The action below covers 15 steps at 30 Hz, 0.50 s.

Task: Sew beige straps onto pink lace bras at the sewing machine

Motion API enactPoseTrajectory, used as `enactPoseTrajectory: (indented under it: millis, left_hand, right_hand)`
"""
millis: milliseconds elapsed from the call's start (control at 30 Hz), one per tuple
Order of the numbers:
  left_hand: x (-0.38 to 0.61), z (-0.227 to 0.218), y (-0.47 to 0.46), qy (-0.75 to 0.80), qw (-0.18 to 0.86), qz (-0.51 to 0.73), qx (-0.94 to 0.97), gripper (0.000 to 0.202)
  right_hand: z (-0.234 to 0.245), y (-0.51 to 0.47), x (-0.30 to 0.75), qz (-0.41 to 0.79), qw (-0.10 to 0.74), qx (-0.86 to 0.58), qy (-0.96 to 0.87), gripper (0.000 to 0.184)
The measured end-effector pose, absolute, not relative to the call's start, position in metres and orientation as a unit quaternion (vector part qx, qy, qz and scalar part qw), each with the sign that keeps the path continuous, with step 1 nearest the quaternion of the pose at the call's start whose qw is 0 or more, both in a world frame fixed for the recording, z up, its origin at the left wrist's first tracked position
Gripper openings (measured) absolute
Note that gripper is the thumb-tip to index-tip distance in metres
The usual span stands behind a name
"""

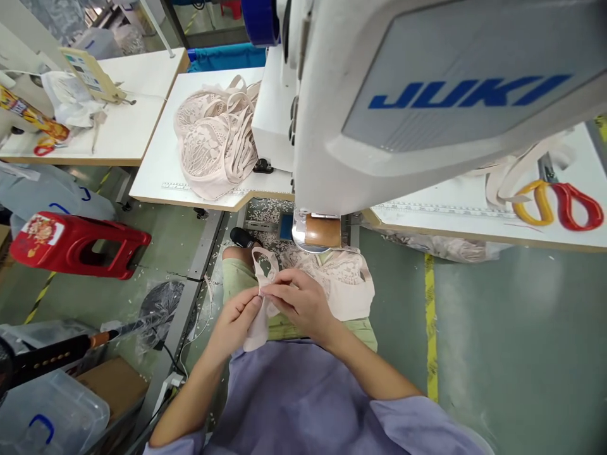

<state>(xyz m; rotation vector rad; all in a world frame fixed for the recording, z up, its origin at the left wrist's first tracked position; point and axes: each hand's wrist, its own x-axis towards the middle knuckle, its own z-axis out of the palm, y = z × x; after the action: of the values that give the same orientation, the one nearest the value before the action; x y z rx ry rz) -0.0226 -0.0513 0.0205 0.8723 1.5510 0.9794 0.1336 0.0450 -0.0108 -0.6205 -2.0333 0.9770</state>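
A pale pink lace bra point(351, 297) lies across my lap, below the head of a sewing machine point(327, 177). My left hand point(241, 316) pinches one side of the bra, its thumb and forefinger closed on the fabric edge near the strap. Close against it, my right hand point(301, 300) is also closed, with its fingertips on the same spot of the bra. A loop of strap stands up above my fingers, and a band end hangs below them. The exact fold between the fingertips is hidden.
A pile of similar lace bras point(213, 139) rests on the white table point(156, 164) left of the machine. Scissors point(559, 203) with yellow and red handles lie at the right. A red stool point(80, 243) and a clear plastic bin point(52, 411) stand on the left.
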Motion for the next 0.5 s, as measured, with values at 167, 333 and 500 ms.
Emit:
enactPoseTrajectory:
  millis: [167, 333, 500]
  left_hand:
    - [-0.018, 0.015, -0.050, 0.630, 0.580, 0.430, 0.284, 0.041]
    - [-0.016, 0.019, -0.051, 0.622, 0.606, 0.458, 0.190, 0.046]
    - [-0.014, 0.026, -0.048, 0.608, 0.618, 0.474, 0.158, 0.044]
  right_hand:
    - [-0.015, 0.050, 0.146, 0.450, 0.390, -0.331, -0.732, 0.018]
    - [-0.026, 0.061, 0.168, 0.547, 0.410, -0.466, -0.562, 0.020]
    - [-0.032, 0.063, 0.178, 0.562, 0.386, -0.452, -0.575, 0.030]
